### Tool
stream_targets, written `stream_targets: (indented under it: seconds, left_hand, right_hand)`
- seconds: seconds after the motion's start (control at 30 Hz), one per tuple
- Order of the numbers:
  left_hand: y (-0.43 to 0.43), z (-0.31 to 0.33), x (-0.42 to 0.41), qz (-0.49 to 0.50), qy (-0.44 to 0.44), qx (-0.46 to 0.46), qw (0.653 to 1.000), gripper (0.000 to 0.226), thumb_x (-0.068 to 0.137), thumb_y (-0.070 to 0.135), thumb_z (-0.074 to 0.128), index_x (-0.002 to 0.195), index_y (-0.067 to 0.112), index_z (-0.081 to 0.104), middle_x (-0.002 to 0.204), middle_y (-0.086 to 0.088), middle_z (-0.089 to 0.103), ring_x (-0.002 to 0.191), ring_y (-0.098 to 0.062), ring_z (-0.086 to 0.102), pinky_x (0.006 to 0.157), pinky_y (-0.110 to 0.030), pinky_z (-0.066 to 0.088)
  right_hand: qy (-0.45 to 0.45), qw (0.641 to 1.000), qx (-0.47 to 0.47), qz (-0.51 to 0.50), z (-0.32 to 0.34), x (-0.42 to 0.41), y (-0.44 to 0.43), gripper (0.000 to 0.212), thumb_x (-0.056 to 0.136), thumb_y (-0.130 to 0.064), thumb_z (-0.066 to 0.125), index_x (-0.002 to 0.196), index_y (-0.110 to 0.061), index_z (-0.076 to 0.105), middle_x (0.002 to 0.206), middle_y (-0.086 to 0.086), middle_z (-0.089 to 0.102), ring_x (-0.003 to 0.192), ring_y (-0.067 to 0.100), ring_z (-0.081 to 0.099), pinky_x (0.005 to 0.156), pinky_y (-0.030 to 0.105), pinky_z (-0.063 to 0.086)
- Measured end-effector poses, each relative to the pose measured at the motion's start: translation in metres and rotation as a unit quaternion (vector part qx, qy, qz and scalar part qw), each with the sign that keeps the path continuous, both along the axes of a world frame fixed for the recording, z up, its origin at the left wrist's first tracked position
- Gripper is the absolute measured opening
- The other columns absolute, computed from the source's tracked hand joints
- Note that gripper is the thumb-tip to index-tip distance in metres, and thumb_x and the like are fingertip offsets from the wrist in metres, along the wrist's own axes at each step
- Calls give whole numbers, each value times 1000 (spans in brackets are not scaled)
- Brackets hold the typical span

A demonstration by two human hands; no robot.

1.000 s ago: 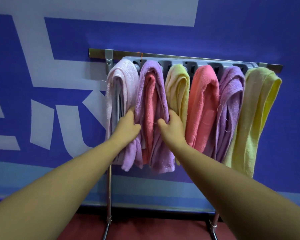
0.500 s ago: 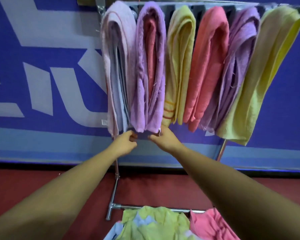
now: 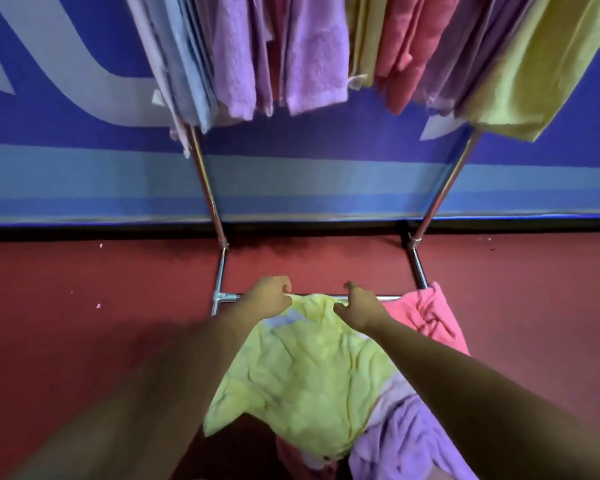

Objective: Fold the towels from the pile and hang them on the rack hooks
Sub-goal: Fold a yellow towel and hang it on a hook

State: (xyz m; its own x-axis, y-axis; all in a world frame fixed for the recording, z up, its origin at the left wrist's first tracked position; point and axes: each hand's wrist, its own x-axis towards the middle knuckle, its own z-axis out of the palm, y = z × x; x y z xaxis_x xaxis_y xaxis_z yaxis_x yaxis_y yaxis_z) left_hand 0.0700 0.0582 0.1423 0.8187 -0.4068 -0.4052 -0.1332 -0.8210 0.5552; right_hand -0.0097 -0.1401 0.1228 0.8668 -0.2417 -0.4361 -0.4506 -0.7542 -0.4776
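Note:
A crumpled yellow towel (image 3: 309,375) tops the pile on the floor, with a pink towel (image 3: 426,320) to its right and a purple towel (image 3: 402,441) at the lower right. My left hand (image 3: 269,296) and my right hand (image 3: 359,306) both curl over the yellow towel's far edge, gripping it a short way apart. Above, the lower ends of several folded towels hang from the rack: a pale blue-pink one (image 3: 181,64), a purple one (image 3: 312,57), a coral one (image 3: 406,46) and a yellow-green one (image 3: 534,71). The hooks are out of view.
The rack's two chrome legs (image 3: 205,181) slant down to a base bar (image 3: 226,296) just beyond the pile. A blue wall with white lettering (image 3: 66,116) stands behind it. Red floor (image 3: 84,323) spreads to the left and right.
My view has tipped down from the rack to the pile. Both hands let go of the hung purple towel's bottom edge and dropped onto the yellow towel.

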Motion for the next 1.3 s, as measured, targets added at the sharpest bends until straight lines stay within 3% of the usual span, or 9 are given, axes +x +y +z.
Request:
stream_targets:
  seconds: [0.2,0.3,0.47,0.6,0.67,0.8,1.03,1.23,1.3]
  left_hand:
    - [5,-102,-30,-18,84,87,993,25,89,17,58,111,9,67,116,-8,68,108,-24,61,79,-25,42]
    - [11,-146,-50,-4,143,93,985,33,90,18,60,121,11,63,123,-7,62,109,-22,60,69,-20,41]
    - [19,-186,-66,32,176,81,980,51,87,20,65,136,17,52,135,-4,51,117,-21,53,83,-25,41]
    - [17,-196,-67,114,224,-19,968,22,90,35,68,103,17,69,93,1,64,79,-12,55,72,-25,42]
    - [15,-194,-66,212,291,-78,930,21,91,35,68,101,16,69,88,1,63,81,-14,56,75,-28,46]
    - [1,-164,-59,302,361,-192,861,6,93,13,61,91,14,67,78,-2,58,71,-13,52,66,-23,43]
    - [-32,-33,-38,319,337,-333,821,9,84,12,55,92,13,60,77,-7,53,57,-15,51,49,-22,44]
    - [-41,117,-69,298,341,-489,746,22,88,7,36,91,1,57,82,-15,57,73,-25,59,66,-29,55]
    - [-36,162,-89,288,355,-537,709,31,86,10,33,99,-5,57,95,-22,60,86,-32,61,84,-37,53]
  right_hand:
    - [74,997,33,8,-85,-26,5,58,90,-26,64,140,-2,45,136,16,53,125,29,52,97,33,43]
    - [103,993,58,32,-128,-42,24,61,90,-29,67,141,-3,47,138,14,53,127,29,52,98,31,43]
    - [126,987,94,31,-181,-67,63,18,92,-21,62,98,-4,56,107,18,63,102,35,61,80,32,42]
    - [71,991,109,-29,-183,-68,69,14,91,-12,58,95,-7,69,96,13,69,91,28,64,73,29,45]
    - [56,975,206,-64,-171,-62,67,12,91,-9,62,84,-11,71,76,4,68,71,15,62,66,26,41]
    - [46,917,380,-116,-124,-43,50,18,92,5,62,80,-8,67,65,3,59,53,14,52,60,26,48]
    - [-14,919,388,-70,-2,-35,17,22,92,3,63,75,-10,63,62,6,54,55,18,51,61,31,45]
    - [-128,887,434,-95,124,-61,8,20,90,-3,68,74,-14,67,68,6,60,60,15,54,65,30,47]
    - [-181,866,453,-110,167,-75,8,18,89,-12,73,73,-18,66,69,5,60,59,14,53,63,30,45]
